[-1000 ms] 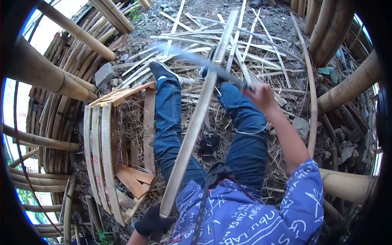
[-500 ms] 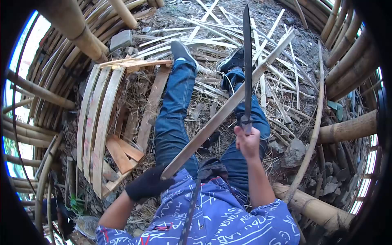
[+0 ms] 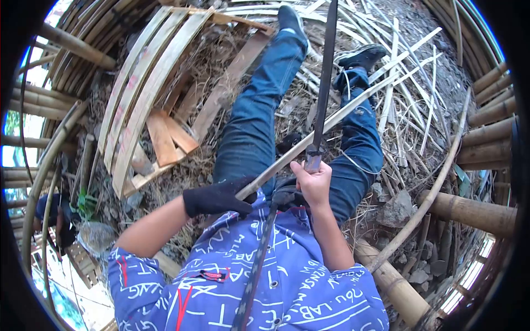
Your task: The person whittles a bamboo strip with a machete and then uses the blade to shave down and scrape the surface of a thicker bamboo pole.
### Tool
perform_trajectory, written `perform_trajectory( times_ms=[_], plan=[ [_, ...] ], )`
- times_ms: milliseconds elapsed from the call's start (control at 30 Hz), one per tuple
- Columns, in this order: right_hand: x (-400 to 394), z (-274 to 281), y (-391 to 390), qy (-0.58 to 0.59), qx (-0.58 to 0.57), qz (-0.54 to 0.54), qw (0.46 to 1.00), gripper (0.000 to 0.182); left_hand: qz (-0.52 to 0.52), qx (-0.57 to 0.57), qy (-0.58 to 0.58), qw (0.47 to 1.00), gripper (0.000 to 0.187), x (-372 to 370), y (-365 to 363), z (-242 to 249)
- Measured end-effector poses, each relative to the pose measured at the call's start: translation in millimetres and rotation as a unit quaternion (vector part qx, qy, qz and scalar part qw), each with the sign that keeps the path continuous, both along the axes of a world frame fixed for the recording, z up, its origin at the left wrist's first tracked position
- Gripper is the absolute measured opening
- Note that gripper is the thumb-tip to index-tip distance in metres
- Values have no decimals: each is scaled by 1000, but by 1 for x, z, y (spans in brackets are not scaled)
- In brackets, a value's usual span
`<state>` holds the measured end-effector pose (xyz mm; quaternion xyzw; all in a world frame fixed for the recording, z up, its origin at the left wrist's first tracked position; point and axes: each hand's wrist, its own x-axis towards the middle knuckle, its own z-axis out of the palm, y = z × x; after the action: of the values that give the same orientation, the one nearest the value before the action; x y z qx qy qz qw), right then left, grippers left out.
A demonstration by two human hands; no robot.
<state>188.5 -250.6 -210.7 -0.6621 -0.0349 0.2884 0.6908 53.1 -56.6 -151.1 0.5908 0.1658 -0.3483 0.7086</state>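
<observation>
Clenching machete handle inside right fingers; left fingers grasping near end of strip

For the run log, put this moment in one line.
left hand: gloved, holds strip | right hand: bare, holds knife | knife: crosses strip in view | crate: beside left leg

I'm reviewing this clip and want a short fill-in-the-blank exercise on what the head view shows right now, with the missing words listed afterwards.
1. The left hand holds the near end of a long, pale wooden strip and wears a fabric glove coloured ____.
2. The bare right hand grips the long, dark-bladed knife by its ____.
3. The slatted, pale wooden crate lies on the person's ____ side.
4. The denim trousers are coloured ____.

Missing words: black; handle; left; blue.
</observation>
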Motion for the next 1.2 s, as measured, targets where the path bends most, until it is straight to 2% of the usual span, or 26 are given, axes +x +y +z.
perform_trajectory(
  times_ms=[33,67,133,200,267,300,333,367,400,467,500,567,633,733,867,900,933,1067,1200],
  plan=[
    [-3,-2,-3,7,-5,-1,1000,23,-51,-38,38,997,64,-5,8,-3],
    [-5,-4,-6,12,-8,-3,1000,23,-45,-40,43,997,64,-10,12,5],
    [-7,-6,-13,19,-12,3,1000,22,-112,-48,102,987,51,-21,19,27],
    [-9,-6,-20,23,-14,3,1000,21,-94,-59,121,986,45,-37,23,23],
    [-13,-4,-26,31,-22,12,999,21,-14,-46,252,966,40,-43,29,36],
    [-14,-4,-30,32,-34,28,999,22,54,-49,232,970,37,-44,28,40],
    [-15,-3,-33,32,-45,42,998,23,58,-47,234,969,37,-40,29,48],
    [-17,1,-38,21,-62,72,995,32,15,28,231,972,38,-31,32,58],
    [-19,3,-41,20,-59,73,995,32,-30,104,226,968,38,-27,34,64],
    [-25,5,-47,34,-59,89,994,43,2,78,204,976,37,-29,30,64],
    [-27,4,-50,0,-65,114,991,51,-20,122,170,978,34,-26,27,68],
    [-34,2,-54,-26,-60,136,989,52,-27,190,98,977,35,-24,22,69],
    [-38,9,-52,-69,-72,169,981,53,-21,197,81,977,35,-19,19,70],
    [-41,18,-49,-153,-100,200,963,44,-6,194,55,979,32,-5,13,69],
    [-38,37,-37,-193,-107,198,955,41,-5,174,21,984,29,16,7,62],
    [-35,45,-35,-199,-111,198,953,39,-19,189,-34,981,31,18,3,56],
    [-30,48,-34,-202,-112,195,953,39,-21,188,-38,981,31,23,0,57],
    [-12,57,-34,-251,-160,193,935,42,-70,269,-113,954,28,33,-13,64],
    [15,63,-45,-394,-269,192,858,49,-28,300,-129,945,28,30,-26,73]
  ],
)
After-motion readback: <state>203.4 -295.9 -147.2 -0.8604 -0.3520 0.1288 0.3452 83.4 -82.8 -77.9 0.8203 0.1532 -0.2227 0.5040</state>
